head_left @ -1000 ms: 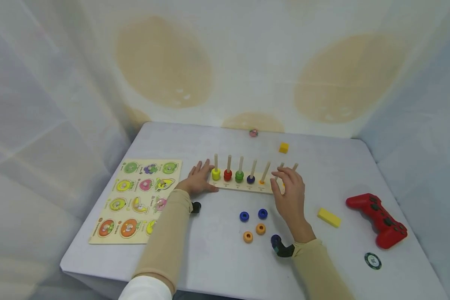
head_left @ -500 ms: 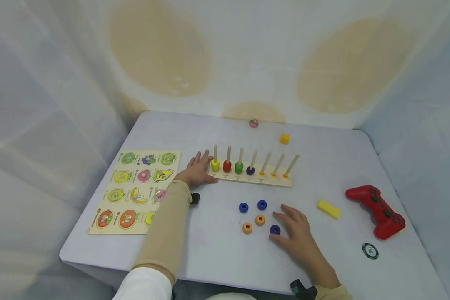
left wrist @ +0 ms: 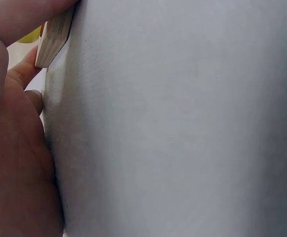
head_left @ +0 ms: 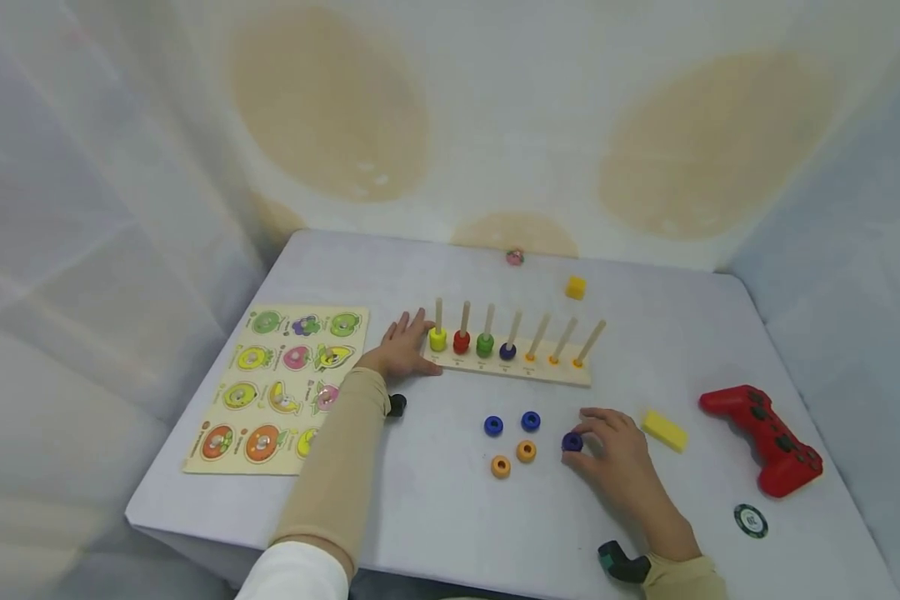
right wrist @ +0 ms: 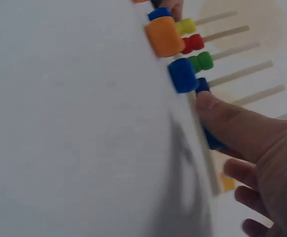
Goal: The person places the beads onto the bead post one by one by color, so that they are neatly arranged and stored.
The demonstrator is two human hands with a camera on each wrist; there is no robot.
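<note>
In the head view my right hand (head_left: 621, 457) pinches a dark blue bead (head_left: 572, 442) between thumb and fingers, low over the table right of the loose beads. The right wrist view shows my thumb (right wrist: 232, 118) across this bead (right wrist: 213, 140). My left hand (head_left: 399, 350) grips the left end of a wooden peg board (head_left: 562, 375), thumb along its front edge, a finger behind. Yellow (head_left: 437, 340), red (head_left: 461, 342), green (head_left: 484, 346) and dark blue beads (head_left: 507, 352) sit on its left pegs. The three right pegs show only thin orange bases.
Two blue beads (head_left: 493, 426) and two orange beads (head_left: 526, 452) lie before the board. A fruit puzzle (head_left: 270, 392) is at left. Rightward lie a yellow block (head_left: 664, 431), a red game controller (head_left: 763, 442) and a chip (head_left: 751, 521). A yellow cube (head_left: 576, 287) sits behind.
My right hand has come back from the right pegs to the dark blue bead on the table, taken it, and shifted it right and away from me. My left hand stays at the board.
</note>
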